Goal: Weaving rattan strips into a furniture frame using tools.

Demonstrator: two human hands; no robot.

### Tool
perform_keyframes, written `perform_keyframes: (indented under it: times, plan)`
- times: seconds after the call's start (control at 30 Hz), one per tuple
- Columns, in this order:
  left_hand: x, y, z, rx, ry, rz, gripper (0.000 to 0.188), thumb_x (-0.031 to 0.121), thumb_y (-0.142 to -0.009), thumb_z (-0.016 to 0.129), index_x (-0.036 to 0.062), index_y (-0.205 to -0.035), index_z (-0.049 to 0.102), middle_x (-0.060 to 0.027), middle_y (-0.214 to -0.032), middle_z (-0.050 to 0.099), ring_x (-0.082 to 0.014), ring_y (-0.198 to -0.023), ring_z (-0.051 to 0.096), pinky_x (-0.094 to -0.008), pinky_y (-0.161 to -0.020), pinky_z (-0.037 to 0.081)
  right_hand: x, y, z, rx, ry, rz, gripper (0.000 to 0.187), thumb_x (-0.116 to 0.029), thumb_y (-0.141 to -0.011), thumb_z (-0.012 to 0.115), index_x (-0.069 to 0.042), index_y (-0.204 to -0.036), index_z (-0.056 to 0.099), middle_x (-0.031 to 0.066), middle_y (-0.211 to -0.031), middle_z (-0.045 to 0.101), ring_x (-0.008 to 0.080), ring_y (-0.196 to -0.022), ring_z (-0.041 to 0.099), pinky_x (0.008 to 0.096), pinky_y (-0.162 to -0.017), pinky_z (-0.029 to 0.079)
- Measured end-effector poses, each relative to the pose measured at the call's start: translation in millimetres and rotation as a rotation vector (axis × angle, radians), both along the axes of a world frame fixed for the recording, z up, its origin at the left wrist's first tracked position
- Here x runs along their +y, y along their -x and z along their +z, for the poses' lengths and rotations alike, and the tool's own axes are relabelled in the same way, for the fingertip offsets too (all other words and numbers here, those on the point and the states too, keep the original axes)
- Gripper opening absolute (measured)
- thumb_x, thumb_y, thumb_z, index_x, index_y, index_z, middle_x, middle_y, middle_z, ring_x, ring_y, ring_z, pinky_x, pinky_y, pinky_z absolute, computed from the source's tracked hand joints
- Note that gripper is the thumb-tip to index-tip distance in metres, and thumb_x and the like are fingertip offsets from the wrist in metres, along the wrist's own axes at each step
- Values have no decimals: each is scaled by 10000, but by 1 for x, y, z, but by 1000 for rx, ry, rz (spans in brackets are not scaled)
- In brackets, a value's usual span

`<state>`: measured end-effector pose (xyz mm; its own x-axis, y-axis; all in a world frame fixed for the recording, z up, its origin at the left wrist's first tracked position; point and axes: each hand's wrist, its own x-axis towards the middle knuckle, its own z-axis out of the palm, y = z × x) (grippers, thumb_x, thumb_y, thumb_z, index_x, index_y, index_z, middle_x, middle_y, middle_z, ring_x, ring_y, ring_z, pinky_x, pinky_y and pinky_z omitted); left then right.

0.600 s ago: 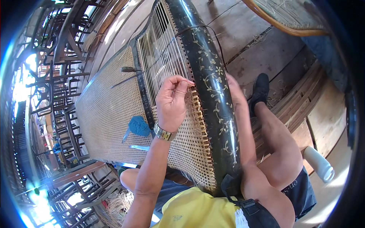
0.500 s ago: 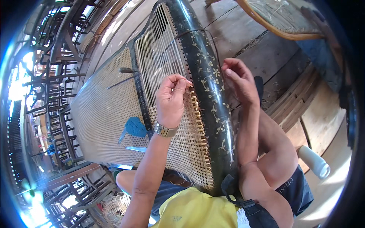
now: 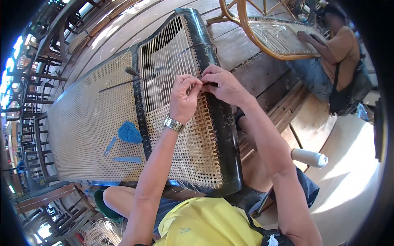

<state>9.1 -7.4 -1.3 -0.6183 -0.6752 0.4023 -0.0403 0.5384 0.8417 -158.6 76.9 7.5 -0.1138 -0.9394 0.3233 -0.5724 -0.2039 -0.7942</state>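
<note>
A long dark wooden frame (image 3: 225,164) with a rounded black side rail lies in front of me. Its near panel of cane webbing (image 3: 184,156) is woven in the lower part, and only parallel cane strands (image 3: 158,92) span the upper part. My left hand (image 3: 184,98) and my right hand (image 3: 225,85) meet over the rail's inner edge, where a row of holes runs. Both hands are closed in a pinch, fingertips nearly touching. Whatever thin thing they hold is too small to make out. A dark-handled tool (image 3: 130,71) rests beside the middle crossbar.
Left of the crossbar, a blue spongy lump (image 3: 129,132) and two flat pale strips (image 3: 127,159) lie on a larger cane panel (image 3: 90,123). At the back right, another person (image 3: 342,57) works at a curved rattan frame (image 3: 246,30). A white cylinder (image 3: 310,158) is near my right elbow.
My right hand has moved left across the rail to meet my left hand, which stays pinched at the edge. The view has shifted, bringing the other person into sight.
</note>
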Motion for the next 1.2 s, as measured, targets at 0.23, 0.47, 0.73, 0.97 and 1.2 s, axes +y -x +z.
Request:
perform_keyframes:
  times: [0.23, 0.47, 0.73, 0.97, 1.2]
  plan:
    - [-2, 11, -11, 32, -22, 31, 70, 33, -955, 658, 37, -1025, 659, -36, -901, 690, -126, -805, 656, -270, -723, 528, 3, -26, -9, 130, 155, -253, 113, 30, -814, 700, -1, -893, 626, 144, -909, 600, 348, -847, 612, 391, -757, 504]
    - [-9, 37, 74, 219, -206, -35, 119, 63, -993, 623, 21, -1102, 644, -77, -1003, 729, -120, -879, 680, -266, -786, 542, -2, -26, -2, -24, 8, -314, 63, -11, -917, 655, 0, -886, 600, 48, -810, 583, 130, -749, 564, 277, -700, 474]
    - [1, -7, 6, -128, -387, -77, 210, 24, -925, 670, 6, -1133, 656, -92, -1029, 738, -170, -958, 705, -301, -862, 566, -5, -6, 20, -444, -118, -193, 127, -132, -1014, 619, -31, -940, 644, -1, -854, 637, 84, -762, 574, 254, -709, 490]
    - [15, 16, -17, 131, 102, 68, 98, -16, -793, 628, 36, -853, 686, -156, -846, 687, -350, -839, 664, -442, -746, 533, 13, 14, 7, -462, -231, -252, 281, -203, -1065, 548, -12, -1258, 621, 5, -991, 632, 79, -853, 550, 236, -796, 469]
    - [16, -16, -27, 174, 72, 79, 73, -11, -814, 682, 47, -855, 666, -118, -863, 670, -309, -850, 654, -402, -763, 534, -4, -3, 19, -203, -373, 82, 256, -68, -1032, 552, -6, -1274, 609, 17, -1092, 648, 88, -1014, 570, 242, -921, 453]
